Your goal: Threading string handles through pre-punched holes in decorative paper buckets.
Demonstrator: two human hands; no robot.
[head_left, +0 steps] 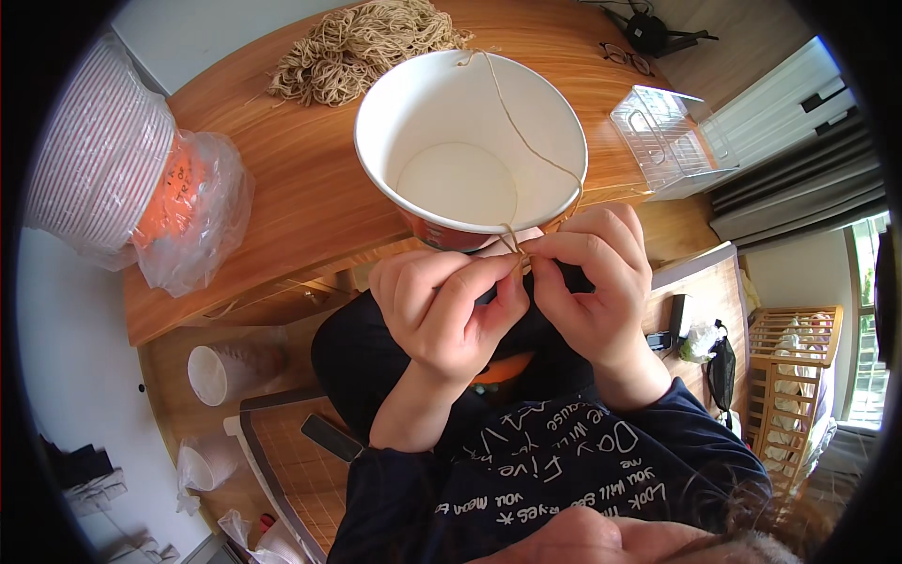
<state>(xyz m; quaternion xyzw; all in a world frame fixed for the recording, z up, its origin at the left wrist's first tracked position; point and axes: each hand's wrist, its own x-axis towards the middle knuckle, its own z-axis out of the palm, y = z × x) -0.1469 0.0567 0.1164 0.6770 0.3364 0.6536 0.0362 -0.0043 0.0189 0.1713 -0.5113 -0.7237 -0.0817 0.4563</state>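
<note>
A large white paper bucket [442, 117] with a reddish outer side stands at the near edge of the wooden table, its mouth toward me. One tan string [508, 115] is fastened at the far rim, droops across the opening and passes over the right side of the rim. At the near rim, my left hand [449, 305] pinches the string between thumb and forefinger. Facing it, my right hand [594, 280] also pinches the string, the fingertips of both hands almost touching. A small loop or knot shows between them, partly hidden by the fingers.
A heap of tan string [362, 49] lies behind the bucket. Plastic-wrapped stacked buckets [99, 150] stand at the left. A clear plastic rack [669, 141] and eyeglasses [626, 58] sit to the right. A phone [331, 437] lies low at the left.
</note>
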